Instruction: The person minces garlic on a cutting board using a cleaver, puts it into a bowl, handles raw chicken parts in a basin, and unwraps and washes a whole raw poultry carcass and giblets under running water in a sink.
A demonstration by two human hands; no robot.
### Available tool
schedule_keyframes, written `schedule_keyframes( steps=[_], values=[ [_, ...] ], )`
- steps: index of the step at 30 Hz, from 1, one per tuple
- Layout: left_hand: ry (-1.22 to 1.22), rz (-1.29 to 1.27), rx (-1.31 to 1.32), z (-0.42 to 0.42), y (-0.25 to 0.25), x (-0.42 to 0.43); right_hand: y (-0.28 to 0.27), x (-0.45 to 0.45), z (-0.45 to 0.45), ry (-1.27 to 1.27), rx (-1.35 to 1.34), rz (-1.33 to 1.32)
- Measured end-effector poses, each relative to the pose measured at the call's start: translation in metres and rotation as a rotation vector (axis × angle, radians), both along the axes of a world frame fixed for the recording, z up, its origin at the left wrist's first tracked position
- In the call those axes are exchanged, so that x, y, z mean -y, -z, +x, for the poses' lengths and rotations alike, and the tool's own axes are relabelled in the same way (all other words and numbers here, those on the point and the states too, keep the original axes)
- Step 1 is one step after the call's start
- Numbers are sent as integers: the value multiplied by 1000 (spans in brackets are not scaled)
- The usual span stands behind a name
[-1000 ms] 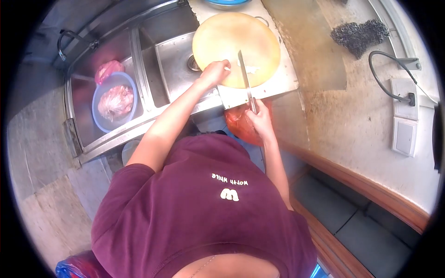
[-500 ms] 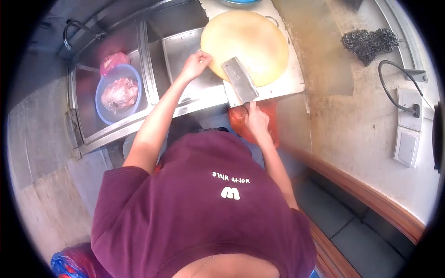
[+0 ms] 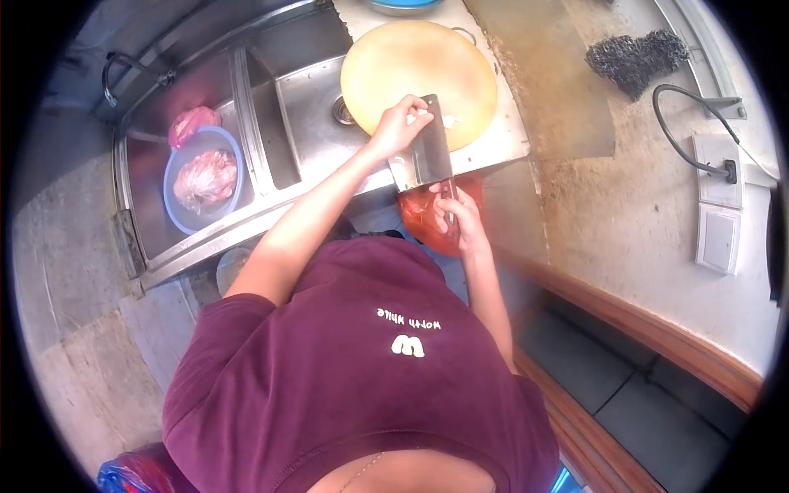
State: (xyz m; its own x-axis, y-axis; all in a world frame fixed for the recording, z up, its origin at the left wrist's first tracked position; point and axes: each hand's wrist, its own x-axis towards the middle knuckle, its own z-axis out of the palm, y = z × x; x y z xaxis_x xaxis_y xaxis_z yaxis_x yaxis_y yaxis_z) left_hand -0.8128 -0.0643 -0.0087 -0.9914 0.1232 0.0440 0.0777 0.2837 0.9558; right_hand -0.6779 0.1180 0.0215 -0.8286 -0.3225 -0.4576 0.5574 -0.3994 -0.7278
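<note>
My right hand is wrapped round the handle of a cleaver, whose dark, wide blade points away from me over the near edge of a round yellow chopping board. Beside the blade's left edge, near its far end, is my left hand, its fingers pinched together close to the metal. Whatever they hold, if anything, is too small to name. Small white bits show by the fingers and just right of the blade. The board sits on a white counter.
A steel sink lies left of the board. Its left basin contains a blue bowl with bagged pinkish food and a pink bag. An orange-red bag hangs below the counter. A black mesh scrubber is at right.
My left hand has moved right, from the board's left edge to the cleaver blade. The cleaver has turned more upright in view, and my right hand's grip has shifted on its handle.
</note>
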Motion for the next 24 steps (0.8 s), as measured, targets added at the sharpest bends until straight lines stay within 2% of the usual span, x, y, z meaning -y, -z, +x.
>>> schedule_keyframes(
  steps=[2,4,5,9,12,15,18,21,22,24],
  values=[
    [-35,6,-32,-1,4,-12,-2,-2,3,48,-14,-74],
    [-61,4,-34,-12,29,-18,-6,-8,5,105,-55,-136],
    [-56,-24,-29,-16,40,-19,-9,-10,7,139,-81,-46],
    [-175,-56,-27,-21,29,-5,-14,-16,8,165,-139,108],
    [-280,2,172,-43,54,28,-6,-1,7,73,-84,142],
    [-347,232,300,-41,43,49,9,22,2,-36,-50,110],
    [-291,61,332,-39,48,63,14,30,-4,-62,-20,128],
    [-326,73,351,-26,50,58,7,16,-9,-47,-7,128],
    [-313,51,333,-24,48,55,16,8,-12,-27,-48,209],
    [-286,7,295,-21,45,48,18,-7,-17,21,-74,162]
  ],
)
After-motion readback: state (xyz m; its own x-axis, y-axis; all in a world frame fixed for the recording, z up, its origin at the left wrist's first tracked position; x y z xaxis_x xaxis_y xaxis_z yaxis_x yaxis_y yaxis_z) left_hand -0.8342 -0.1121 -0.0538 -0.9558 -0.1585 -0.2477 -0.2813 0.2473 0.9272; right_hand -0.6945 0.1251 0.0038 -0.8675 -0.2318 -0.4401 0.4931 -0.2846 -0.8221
